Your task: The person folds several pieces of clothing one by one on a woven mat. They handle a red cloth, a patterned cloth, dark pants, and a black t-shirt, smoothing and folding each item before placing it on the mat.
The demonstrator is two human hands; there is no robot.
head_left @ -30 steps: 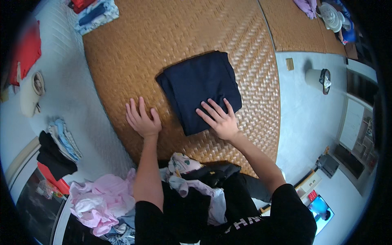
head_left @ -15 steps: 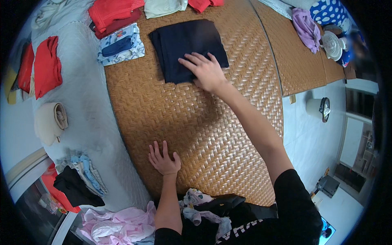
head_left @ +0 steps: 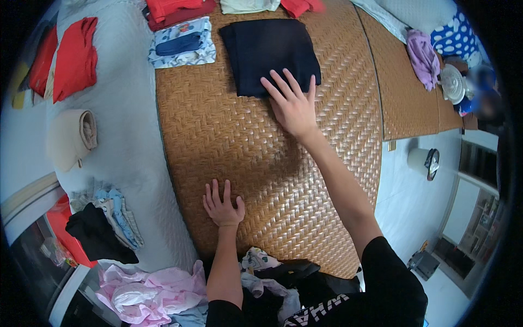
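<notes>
A dark navy folded garment (head_left: 269, 49) lies flat on the brown woven mat (head_left: 218, 131). On its near right edge rests my right hand (head_left: 294, 106), fingers spread over the cloth and gripping nothing. My left hand (head_left: 222, 206) is pressed on the bare mat nearer to me, with its fingers apart. Left of the dark garment lies a folded white and blue patterned cloth (head_left: 182, 57) with a small blue folded piece (head_left: 178, 44) on top.
Red folded clothes (head_left: 177, 8) and a pale folded cloth (head_left: 248, 5) lie at the far edge. Along the grey bedding (head_left: 131, 136) at left are a red garment (head_left: 76, 60), a beige roll (head_left: 73, 139) and a black garment (head_left: 98, 234). Pink clothing (head_left: 152, 294) lies heaped near left.
My right hand has slid slightly toward me, to the near edge of the dark garment. My left hand stays flat on the mat. The whole view has shifted a little.
</notes>
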